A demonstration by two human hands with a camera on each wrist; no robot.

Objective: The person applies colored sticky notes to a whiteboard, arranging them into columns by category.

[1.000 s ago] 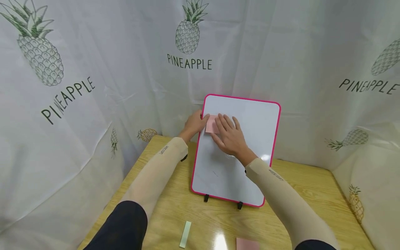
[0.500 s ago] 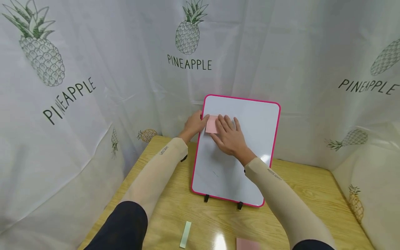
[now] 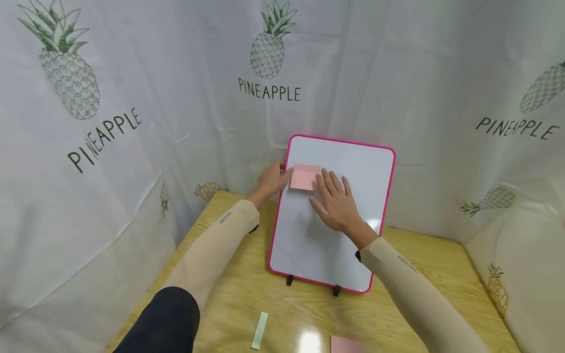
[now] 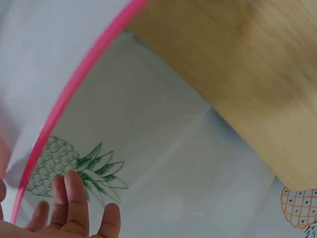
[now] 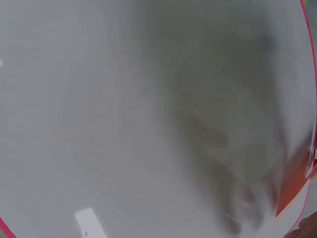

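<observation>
A pink sticky note [image 3: 304, 177] is on the upper left of a whiteboard [image 3: 309, 220] with a bright pink frame. My left hand [image 3: 272, 179] is at the board's left edge, thumb near the note's upper left corner. In the left wrist view its fingers [image 4: 75, 203] are spread and straight beside the pink frame [image 4: 74, 82]. My right hand [image 3: 337, 203] lies over the board face with fingers extended, fingertips right at the note's right edge. In the right wrist view the note [image 5: 293, 182] appears at the right, above part of the hand [image 5: 304, 228].
Black stand feet [image 3: 337, 290] hold the board on a wooden table [image 3: 238, 289]. Nearer me lie a pale green strip [image 3: 259, 330] and a pink pad [image 3: 346, 344]. A white pineapple-print curtain [image 3: 198, 88] surrounds the table.
My right hand has slid off the note to the right and slightly down, uncovering more of it. My left hand has shifted slightly left and down. The note stays on the board.
</observation>
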